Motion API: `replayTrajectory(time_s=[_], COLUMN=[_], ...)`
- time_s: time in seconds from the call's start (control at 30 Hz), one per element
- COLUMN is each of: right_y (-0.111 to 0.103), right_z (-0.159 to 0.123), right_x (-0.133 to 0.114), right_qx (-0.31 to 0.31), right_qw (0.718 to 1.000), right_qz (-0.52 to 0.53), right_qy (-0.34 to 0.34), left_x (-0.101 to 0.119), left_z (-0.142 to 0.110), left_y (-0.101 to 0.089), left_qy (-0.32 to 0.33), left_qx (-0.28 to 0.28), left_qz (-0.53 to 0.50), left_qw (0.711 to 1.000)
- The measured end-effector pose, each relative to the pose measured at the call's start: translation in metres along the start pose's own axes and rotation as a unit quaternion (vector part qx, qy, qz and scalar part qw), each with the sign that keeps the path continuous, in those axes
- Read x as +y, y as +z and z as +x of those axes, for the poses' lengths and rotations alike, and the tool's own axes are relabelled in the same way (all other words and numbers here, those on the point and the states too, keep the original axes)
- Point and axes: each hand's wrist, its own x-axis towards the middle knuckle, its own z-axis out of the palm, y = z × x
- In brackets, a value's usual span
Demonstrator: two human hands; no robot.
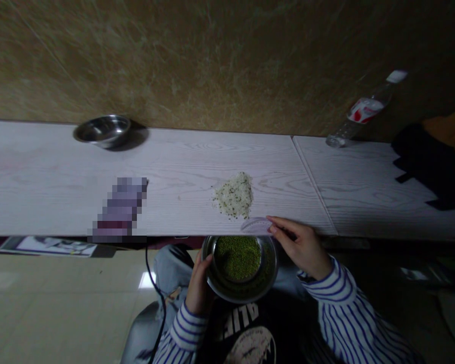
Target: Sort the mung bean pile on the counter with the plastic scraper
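My left hand (200,280) grips the rim of a steel bowl (271,278), its thumb over the edge. Green mung beans (238,258) lie in the bowl, which is held just below the table's front edge. Between the thumb and fingers of my right hand (298,244) is a thin, see-through protractor (256,225), curved edge away from me. It lies at the table edge, right above the bowl. Just beyond it, a small heap of white grains mixed with green beans (234,196) rests on the table.
A second steel bowl (102,131) stands at the back left of the pale wooden table (182,167). A pixelated flat object (119,210) lies at the front left. At the right are a clear plastic bottle (360,114) and dark cloth (432,162). A black cable (161,298) hangs down.
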Motion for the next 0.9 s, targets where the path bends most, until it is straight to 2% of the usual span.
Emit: replayTrajectory(time_s=[0.1, 0.27, 0.4, 0.6, 0.9], right_y=[-0.004, -0.006, -0.01, -0.011, -0.003], right_z=[0.0, 0.004, 0.009, 0.014, 0.012], right_x=[0.007, 0.014, 0.018, 0.018, 0.01], right_qx=[0.022, 0.022, 0.044, 0.071, 0.035], right_qw=[1.0, 1.0, 0.998, 0.996, 0.998], right_qz=[-0.016, -0.016, -0.017, -0.016, 0.013], right_qy=[0.007, 0.012, 0.034, 0.048, 0.051], left_x=[0.001, -0.002, -0.005, -0.002, -0.001], left_z=[-0.001, 0.001, 0.003, 0.001, 0.0], left_y=[0.002, -0.001, -0.006, -0.001, 0.001], left_qy=[-0.003, -0.012, 0.011, 0.003, -0.007], left_qx=[0.001, 0.005, 0.003, 0.001, -0.001], left_qz=[-0.005, -0.017, 0.005, 0.004, -0.026], left_qw=[1.0, 1.0, 1.0, 1.0, 1.0])
